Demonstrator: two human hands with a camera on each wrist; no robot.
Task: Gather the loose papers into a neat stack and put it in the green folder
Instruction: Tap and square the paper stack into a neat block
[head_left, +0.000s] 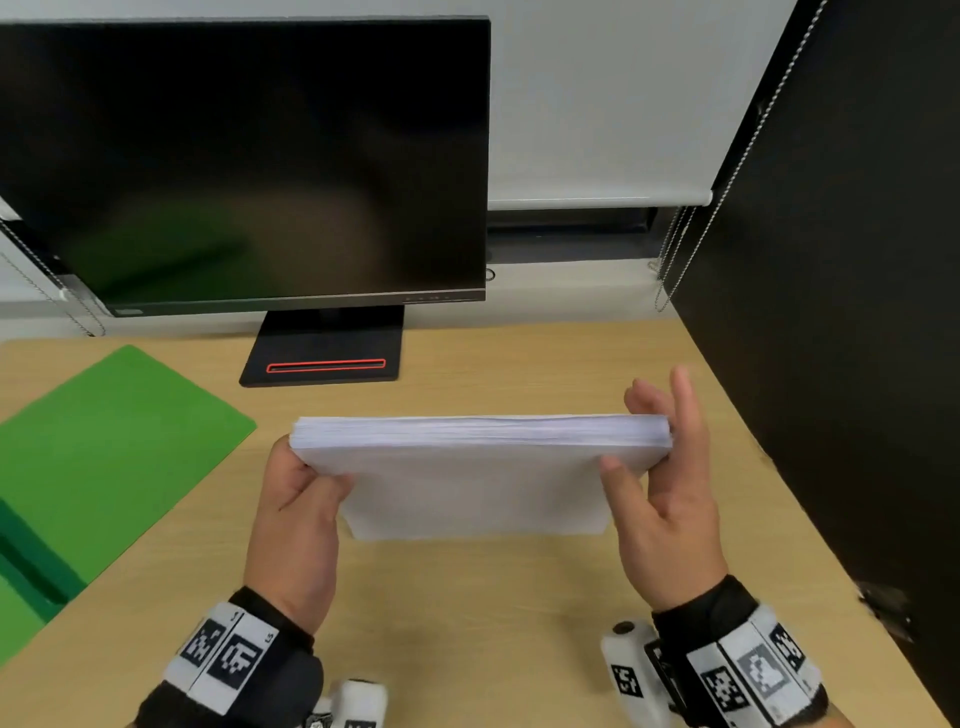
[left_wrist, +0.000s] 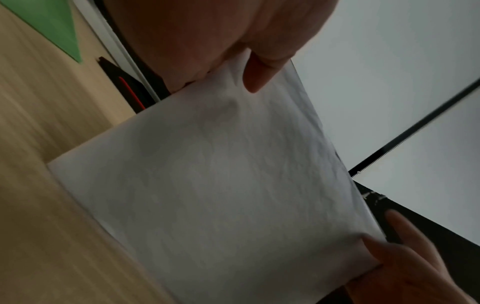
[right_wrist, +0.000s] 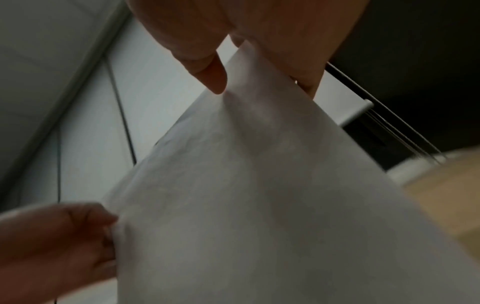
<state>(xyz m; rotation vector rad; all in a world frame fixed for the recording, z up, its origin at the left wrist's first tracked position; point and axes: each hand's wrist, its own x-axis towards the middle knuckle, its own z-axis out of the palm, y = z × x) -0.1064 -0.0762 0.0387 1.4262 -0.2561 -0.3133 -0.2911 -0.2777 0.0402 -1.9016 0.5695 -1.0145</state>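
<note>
The thick stack of white paper sheets (head_left: 478, 467) is standing on edge over the pale wooden worktop (head_left: 467, 613) — probably so its edges are squaring up, though whether its lower edge is touching is hard to tell. The left hand (head_left: 298, 499) is gripping one end, thumb in front; the right hand (head_left: 670, 493) is pinching the other, fingers (head_left: 683, 400) nearly straight. The flat green folder (head_left: 104, 447) is lying nearby on the left — ready to receive it.

The green folder (head_left: 104, 447) runs off the left edge of the head view. On the left hand (head_left: 298, 519), the fingers vanish behind the paper stack (head_left: 478, 488). Both wrist views are smeary, and the desk (left_wrist: 39, 205) at lower left is just streaks. The monitor (head_left: 249, 156) button labels are too tiny to read.
</note>
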